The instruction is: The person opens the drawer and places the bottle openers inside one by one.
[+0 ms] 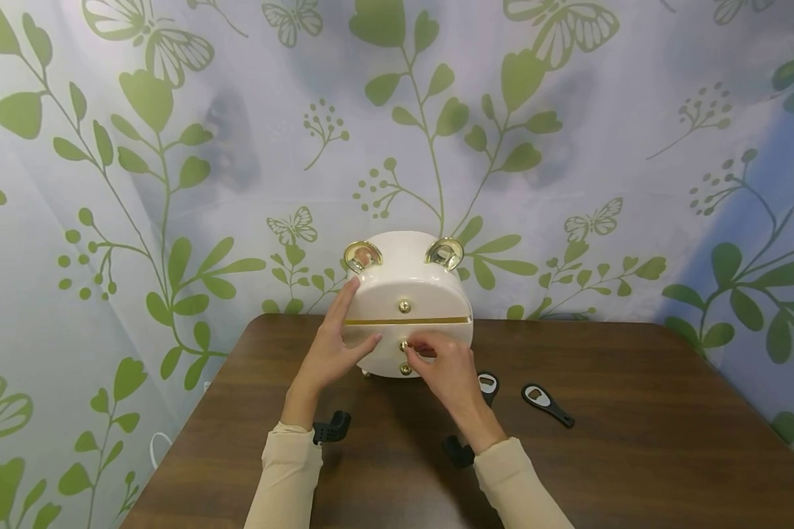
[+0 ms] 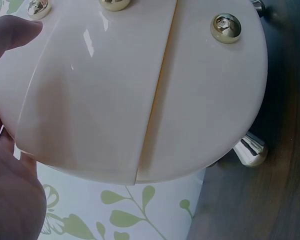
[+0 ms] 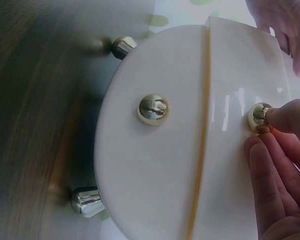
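A white rounded drawer box (image 1: 397, 257) shaped like a twin-bell clock stands at the back of the table, with gold knobs down its front. Its middle drawer (image 2: 90, 100) juts out a little past the lower drawer (image 3: 140, 160). Thumb and fingers of my right hand (image 1: 446, 367) pinch the middle knob (image 3: 260, 116). My left hand (image 1: 324, 354) rests against the box's left side, thumb spread across the front and index finger pointing up along the edge. Above the gold-lined gap is the upper knob (image 1: 404, 306); the lower knob (image 3: 153, 109) is untouched.
Two black-handled bottle openers lie right of the box: one opener (image 1: 548, 405) in full view, the other opener (image 1: 487, 385) partly behind my right wrist. A patterned curtain (image 1: 437, 147) hangs behind the brown wooden table (image 1: 635, 411). Short metal feet (image 2: 251, 151) hold up the box.
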Available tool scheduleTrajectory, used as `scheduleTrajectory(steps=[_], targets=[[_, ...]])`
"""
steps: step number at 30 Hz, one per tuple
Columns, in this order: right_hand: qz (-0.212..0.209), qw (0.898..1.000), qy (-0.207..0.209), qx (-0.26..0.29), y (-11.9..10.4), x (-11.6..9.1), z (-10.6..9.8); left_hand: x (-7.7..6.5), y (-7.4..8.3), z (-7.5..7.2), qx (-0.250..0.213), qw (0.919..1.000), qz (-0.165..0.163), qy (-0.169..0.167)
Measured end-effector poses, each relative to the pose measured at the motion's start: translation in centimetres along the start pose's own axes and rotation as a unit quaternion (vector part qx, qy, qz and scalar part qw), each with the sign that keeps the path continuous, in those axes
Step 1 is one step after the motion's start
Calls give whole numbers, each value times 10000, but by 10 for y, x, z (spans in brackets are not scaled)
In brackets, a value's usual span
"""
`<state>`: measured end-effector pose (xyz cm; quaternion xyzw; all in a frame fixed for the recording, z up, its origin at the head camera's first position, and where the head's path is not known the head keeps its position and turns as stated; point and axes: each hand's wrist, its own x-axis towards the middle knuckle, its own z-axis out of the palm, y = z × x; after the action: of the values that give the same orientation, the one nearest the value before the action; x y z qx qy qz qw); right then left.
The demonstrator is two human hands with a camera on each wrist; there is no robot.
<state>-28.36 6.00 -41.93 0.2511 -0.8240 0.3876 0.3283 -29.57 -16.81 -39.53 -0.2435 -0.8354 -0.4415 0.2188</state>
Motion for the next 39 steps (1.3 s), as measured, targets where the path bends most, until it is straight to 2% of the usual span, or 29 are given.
scheduleTrajectory(steps=[19,29,39], targets=[[315,9994,-140,8,2,7,6,0,-3,-1,53,10000,13,-9],[466,9987,-182,45,1,7,8,-1,-5,1,49,9999,146,31],[552,9985,-11,7,2,4,8,1,-5,0,38,9999,165,6]])
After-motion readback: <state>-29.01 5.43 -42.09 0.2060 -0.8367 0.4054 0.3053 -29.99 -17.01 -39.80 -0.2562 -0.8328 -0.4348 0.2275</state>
